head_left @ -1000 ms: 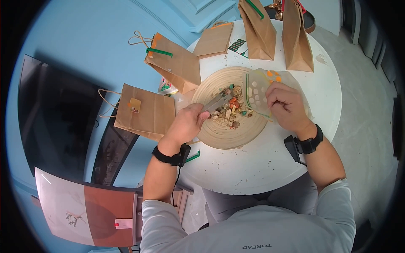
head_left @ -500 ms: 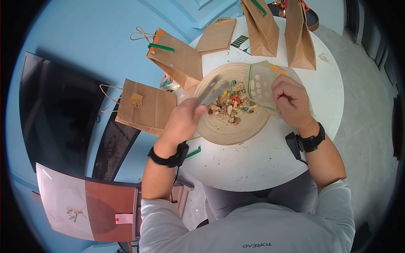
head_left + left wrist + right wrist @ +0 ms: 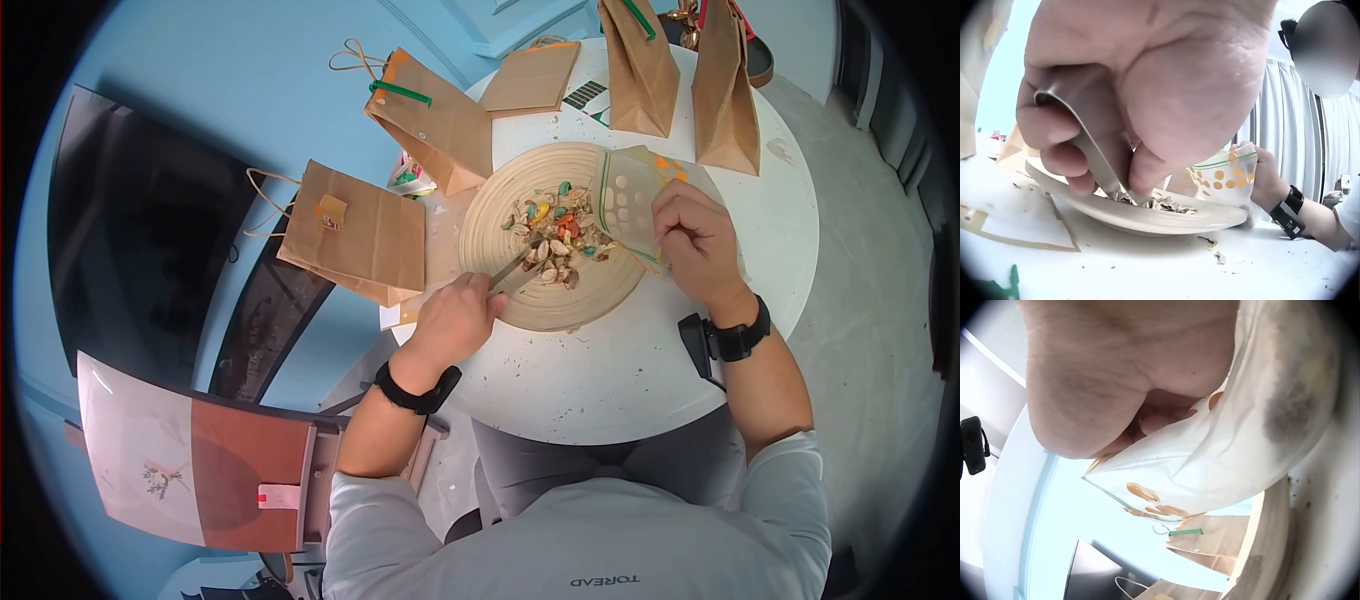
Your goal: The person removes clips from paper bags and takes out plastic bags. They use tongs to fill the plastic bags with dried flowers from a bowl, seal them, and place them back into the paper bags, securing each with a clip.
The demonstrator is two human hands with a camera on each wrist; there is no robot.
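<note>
My left hand (image 3: 455,318) grips a pair of metal tongs (image 3: 1094,128), thumb on one arm and fingers curled round the other. The tong tips reach the near left edge of a pile of dried mixed pieces (image 3: 565,235), tan with some orange, green and yellow. That pile lies on a round, shallow wooden plate (image 3: 484,215). My right hand (image 3: 697,240) pinches the edge of a translucent zip bag (image 3: 625,200) with a green seal line and printed dots. The bag's mouth faces the pile and overlaps the plate's right side. Darker contents show through it in the right wrist view (image 3: 1297,412).
Brown paper bags stand around the white round table (image 3: 600,390): one at the left (image 3: 360,235), one behind the plate (image 3: 440,120), two at the back right (image 3: 727,110). A flat paper bag (image 3: 532,82) lies at the back. Crumbs dot the tabletop.
The tongs have come from the pile's far side by the zip bag, swung up and left, and now point down at the near left edge. The right hand still holds the bag in place.
</note>
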